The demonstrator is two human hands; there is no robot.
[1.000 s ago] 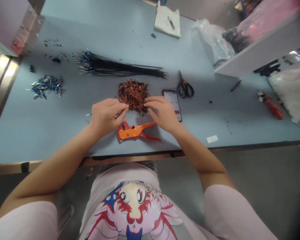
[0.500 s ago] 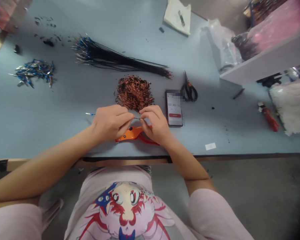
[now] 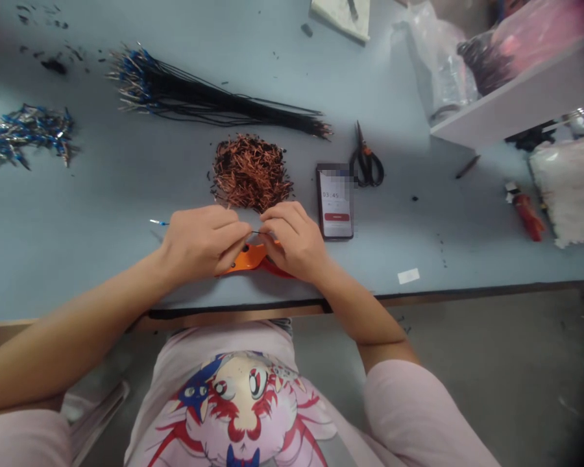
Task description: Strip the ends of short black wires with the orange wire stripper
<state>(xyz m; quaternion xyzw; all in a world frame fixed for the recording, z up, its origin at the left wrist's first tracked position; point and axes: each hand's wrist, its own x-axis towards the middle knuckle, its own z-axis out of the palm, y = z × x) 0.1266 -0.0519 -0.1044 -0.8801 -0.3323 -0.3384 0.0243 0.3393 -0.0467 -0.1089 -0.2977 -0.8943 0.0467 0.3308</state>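
Observation:
A thin black wire [image 3: 255, 232] runs between my two hands above the front part of the table. My left hand [image 3: 202, 237] is closed around it, and its blue-and-silver terminal end [image 3: 158, 222] sticks out on the left. At the wire's other end my right hand [image 3: 294, 240] pinches with thumb and fingers; the tip is hidden. Under the hands lies an orange-handled hand tool [image 3: 247, 258], partly covered by them. Just beyond is a heap of short copper strands and black bits [image 3: 252, 170].
A bundle of black wires [image 3: 214, 100] with blue ends lies farther back. Loose blue terminals [image 3: 32, 133] are piled at left. To the right are a phone [image 3: 335, 204], black-handled scissors [image 3: 367, 162], a white label [image 3: 408, 276], a red-handled tool [image 3: 528, 211] and a shelf [image 3: 506, 91].
The head view has shifted, so the table things sit somewhat farther left and higher. Both hands keep hold of the wire, with the right fingers now closer over its end.

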